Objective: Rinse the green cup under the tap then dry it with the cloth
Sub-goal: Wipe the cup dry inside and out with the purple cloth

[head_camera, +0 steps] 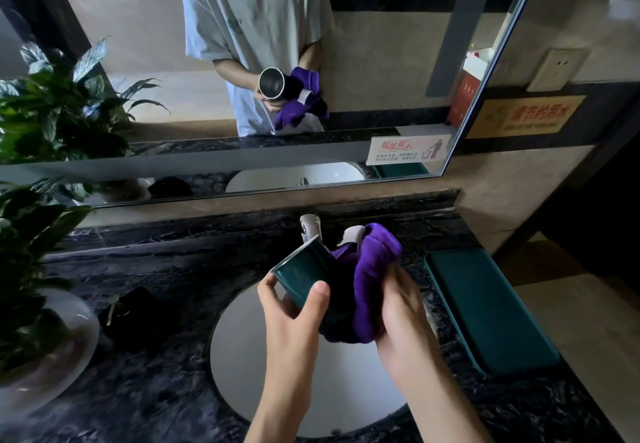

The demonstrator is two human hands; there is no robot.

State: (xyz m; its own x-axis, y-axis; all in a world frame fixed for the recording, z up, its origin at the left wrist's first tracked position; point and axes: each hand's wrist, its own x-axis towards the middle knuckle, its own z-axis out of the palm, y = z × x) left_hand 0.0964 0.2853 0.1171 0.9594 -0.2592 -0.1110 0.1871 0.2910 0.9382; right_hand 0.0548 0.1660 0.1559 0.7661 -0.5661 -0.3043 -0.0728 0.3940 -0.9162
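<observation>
The green cup (306,271) is held tilted on its side above the white sink (242,349), its mouth pointing away from me toward the mirror. My left hand (294,307) grips its lower wall, thumb on top. My right hand (401,307) holds the purple cloth (369,280) bunched against the cup's right side and base. The chrome tap (310,228) stands just behind the cup; no water shows. The mirror reflects the cup's shiny inside and the cloth.
A dark marble counter (156,269) surrounds the sink. A potted plant (38,269) in a white pot fills the left side, with a small black object (131,314) beside it. A teal mat (485,307) lies to the right. The mirror (381,61) rises behind.
</observation>
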